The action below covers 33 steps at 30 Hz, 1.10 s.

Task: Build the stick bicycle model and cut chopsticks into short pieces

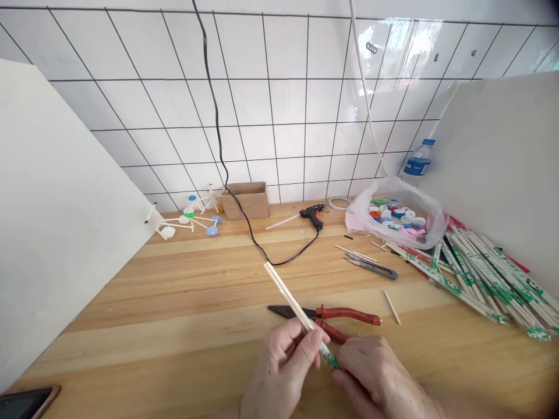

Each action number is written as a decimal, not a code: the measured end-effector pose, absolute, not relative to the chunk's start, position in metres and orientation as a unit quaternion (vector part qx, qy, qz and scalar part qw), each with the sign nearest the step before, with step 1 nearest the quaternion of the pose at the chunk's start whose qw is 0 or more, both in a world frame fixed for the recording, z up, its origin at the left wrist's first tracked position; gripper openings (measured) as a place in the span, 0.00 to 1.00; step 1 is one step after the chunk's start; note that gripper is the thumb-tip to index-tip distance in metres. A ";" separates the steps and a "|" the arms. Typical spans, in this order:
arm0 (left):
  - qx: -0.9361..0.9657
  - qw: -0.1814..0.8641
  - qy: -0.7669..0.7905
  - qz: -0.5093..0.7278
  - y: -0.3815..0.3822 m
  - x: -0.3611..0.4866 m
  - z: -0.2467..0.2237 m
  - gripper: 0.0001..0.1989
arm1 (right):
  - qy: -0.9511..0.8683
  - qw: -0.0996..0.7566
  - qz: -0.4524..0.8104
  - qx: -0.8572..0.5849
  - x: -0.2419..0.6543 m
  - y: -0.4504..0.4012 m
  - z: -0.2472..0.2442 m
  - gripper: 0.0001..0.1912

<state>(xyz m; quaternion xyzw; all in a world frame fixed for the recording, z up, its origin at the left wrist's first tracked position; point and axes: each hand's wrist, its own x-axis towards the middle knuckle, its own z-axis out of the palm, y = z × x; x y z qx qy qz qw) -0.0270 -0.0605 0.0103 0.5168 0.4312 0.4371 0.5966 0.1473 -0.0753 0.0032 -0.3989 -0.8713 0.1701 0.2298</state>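
From my far seat, I see the pair of chopsticks (283, 290) in front of me, held above the surface (196, 326), slanting with the bare ends up and to the left. Their lower part goes into the green-and-white wrapper (328, 353). My left hand (286, 364) is closed on the chopsticks near the border of the wrapper, thumb on top. My right hand (373, 372) is curled tight around the wrapper's lower end; its fingertips are hidden, so I cannot tell exactly how they pinch.

I judge that the step in hand is to free the chopsticks from this wrapper. To do it well, I should keep the left grip firm but not squeezing, and let the right hand draw the wrapper straight along the length of the sticks. A sideways pull could bend the thin wood or tear the wrapper into small pieces.

The pliers (322, 313) lie just behind the hands, and in this view the chopsticks cross over them; if they touch, I cannot tell. Some more room from these handles would be wise, so that my knuckles do not knock them.
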 end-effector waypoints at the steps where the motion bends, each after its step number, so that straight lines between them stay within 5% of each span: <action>1: 0.527 0.595 0.428 0.430 -0.062 -0.026 0.010 0.15 | -0.872 0.226 0.179 -0.395 0.147 -0.074 0.005 0.11; 6: 0.508 0.606 0.428 0.437 -0.060 -0.029 0.004 0.11 | -0.879 0.207 0.206 -0.378 0.150 -0.067 0.011 0.10; 15: 0.332 0.562 0.420 0.631 -0.030 -0.050 0.024 0.10 | -0.889 0.136 0.204 -0.386 0.152 -0.068 0.014 0.09; 24: 0.343 0.578 0.425 0.606 -0.039 -0.042 0.033 0.10 | -0.852 0.203 0.294 -0.384 0.153 -0.065 0.026 0.06; 33: 0.456 0.618 0.393 0.506 -0.056 -0.034 0.020 0.08 | -0.809 0.250 0.384 -0.368 0.152 -0.063 0.024 0.14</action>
